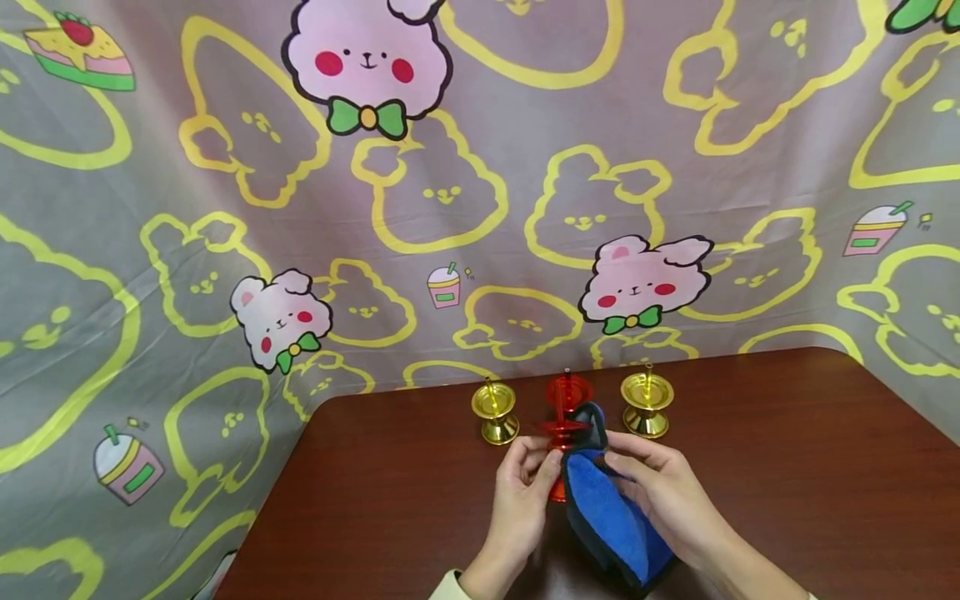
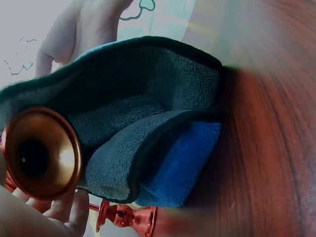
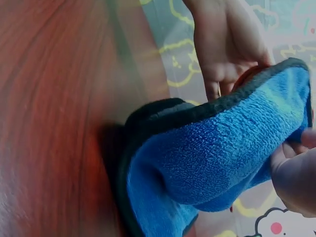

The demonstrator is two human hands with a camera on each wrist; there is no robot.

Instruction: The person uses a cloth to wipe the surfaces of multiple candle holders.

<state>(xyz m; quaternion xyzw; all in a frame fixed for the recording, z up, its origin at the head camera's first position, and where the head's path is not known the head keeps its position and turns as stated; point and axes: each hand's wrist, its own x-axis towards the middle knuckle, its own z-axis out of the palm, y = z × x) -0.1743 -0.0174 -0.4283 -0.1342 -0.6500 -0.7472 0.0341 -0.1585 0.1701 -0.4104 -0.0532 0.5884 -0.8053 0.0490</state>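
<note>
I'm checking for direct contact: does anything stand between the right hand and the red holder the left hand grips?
Yes: the blue cloth, held by the right hand, lies between that hand and the red holder in the left hand.

The cloth (image 1: pixel 611 508) is blue on one face, grey on the other, edged black. The near stand (image 1: pixel 562 427) and far stand (image 1: pixel 567 392) are red; the left stand (image 1: pixel 494 403) and right stand (image 1: pixel 647 393), gold. The table (image 1: pixel 810 467) is reddish brown with darker grain. The grey backdrop (image 1: pixel 517 108) bears yellow animal outlines (image 1: pixel 503 200) and pink heads (image 1: pixel 367 37) with green bows (image 1: pixel 347 117).
</note>
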